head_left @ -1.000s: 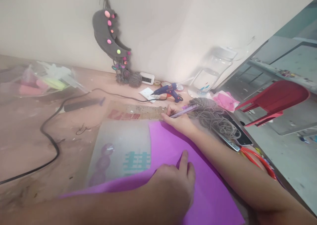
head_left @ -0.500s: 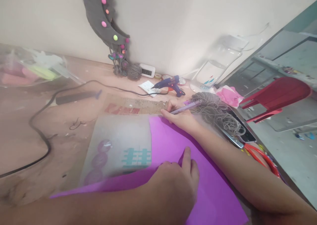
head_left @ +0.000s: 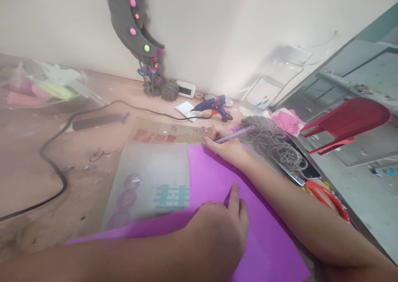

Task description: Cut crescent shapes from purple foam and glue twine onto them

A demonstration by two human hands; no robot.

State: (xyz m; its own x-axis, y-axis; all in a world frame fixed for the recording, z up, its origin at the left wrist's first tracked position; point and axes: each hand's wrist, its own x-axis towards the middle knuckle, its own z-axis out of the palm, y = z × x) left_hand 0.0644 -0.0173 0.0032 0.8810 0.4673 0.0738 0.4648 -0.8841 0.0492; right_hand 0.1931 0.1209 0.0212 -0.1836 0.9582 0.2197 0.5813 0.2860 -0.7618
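Our left hand (head_left: 221, 227) rests on the purple sheet (head_left: 267, 236), index finger extended; we cannot tell whether its curled fingers grip anything. Our right hand (head_left: 226, 146) holds a pen (head_left: 234, 135) by the sheet's far edge. The sheet lies on the counter (head_left: 21, 145).

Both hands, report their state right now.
Left hand: resting on the purple sheet; whether it holds anything cannot be told.
Right hand: closed, holding a slim purple pen.
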